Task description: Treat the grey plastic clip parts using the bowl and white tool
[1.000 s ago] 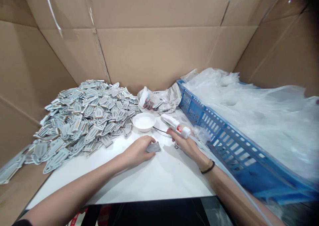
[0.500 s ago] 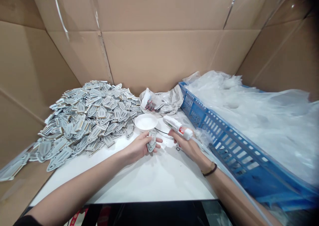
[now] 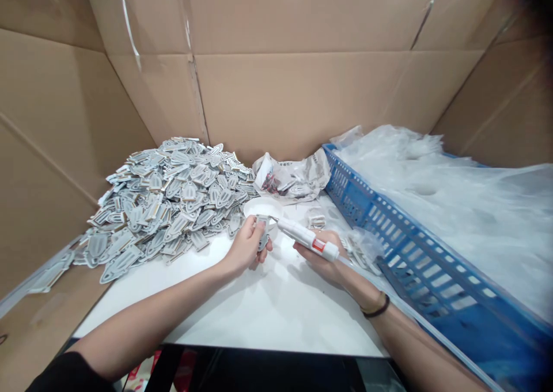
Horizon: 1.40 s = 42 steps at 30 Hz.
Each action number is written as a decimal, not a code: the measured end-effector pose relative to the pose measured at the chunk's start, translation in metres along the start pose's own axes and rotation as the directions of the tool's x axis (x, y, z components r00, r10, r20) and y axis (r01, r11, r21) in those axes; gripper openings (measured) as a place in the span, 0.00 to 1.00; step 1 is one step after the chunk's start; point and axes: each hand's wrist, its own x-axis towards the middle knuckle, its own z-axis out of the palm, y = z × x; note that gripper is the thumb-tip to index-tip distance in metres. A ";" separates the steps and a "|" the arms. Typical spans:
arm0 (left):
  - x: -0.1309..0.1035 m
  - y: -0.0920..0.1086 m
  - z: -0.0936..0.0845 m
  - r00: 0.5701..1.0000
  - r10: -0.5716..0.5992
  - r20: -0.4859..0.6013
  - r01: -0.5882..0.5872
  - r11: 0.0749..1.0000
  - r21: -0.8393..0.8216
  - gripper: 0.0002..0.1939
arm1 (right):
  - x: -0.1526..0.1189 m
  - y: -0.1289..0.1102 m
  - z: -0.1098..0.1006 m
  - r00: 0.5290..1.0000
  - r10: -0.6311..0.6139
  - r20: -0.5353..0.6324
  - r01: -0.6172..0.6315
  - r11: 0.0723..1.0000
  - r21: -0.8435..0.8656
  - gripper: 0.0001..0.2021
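My left hand (image 3: 247, 247) is closed on a small grey plastic piece (image 3: 262, 230), gripping it between thumb and fingers above the white table. In my right hand (image 3: 322, 259) is a white pen-shaped tool (image 3: 302, 234) with a red label, its thin metal tip pointing left at the top edge of the grey piece. Whether the tip touches it I cannot tell. A cord or tube runs from the tool's rear end toward the lower right. Just behind my hands sits a round white dish (image 3: 261, 206), partly hidden by the piece.
A large heap of similar grey pieces (image 3: 173, 202) covers the left. Crumpled printed paper (image 3: 311, 178) lies at the back. A blue crate (image 3: 401, 236) with clear plastic bags (image 3: 449, 207) stands right. Cardboard walls (image 3: 302, 104) surround the table (image 3: 276, 317).
The tool's tip has come to the upper edge of the grey piece. My left fingers have curled more tightly round the piece. The view has shifted slightly, moving the scene to the right.
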 end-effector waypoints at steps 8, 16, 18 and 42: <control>-0.001 0.006 0.004 1.000 -0.014 0.001 0.014 0.998 -0.056 0.13 | -0.003 0.006 0.001 0.993 -0.105 0.046 0.106 0.994 -0.019 0.16; -0.005 0.006 0.007 0.996 0.035 0.077 -0.029 0.996 -0.080 0.15 | -0.001 0.004 0.000 0.991 -0.113 0.067 0.115 0.993 -0.014 0.14; -0.006 0.006 0.007 0.994 0.053 0.091 -0.046 0.996 -0.077 0.16 | -0.001 0.003 0.000 0.993 -0.109 0.053 0.110 0.994 -0.021 0.13; -0.007 0.004 0.009 0.992 0.061 0.108 -0.052 0.995 -0.084 0.17 | -0.002 -0.002 -0.001 0.998 -0.030 0.062 0.031 1.000 0.000 0.17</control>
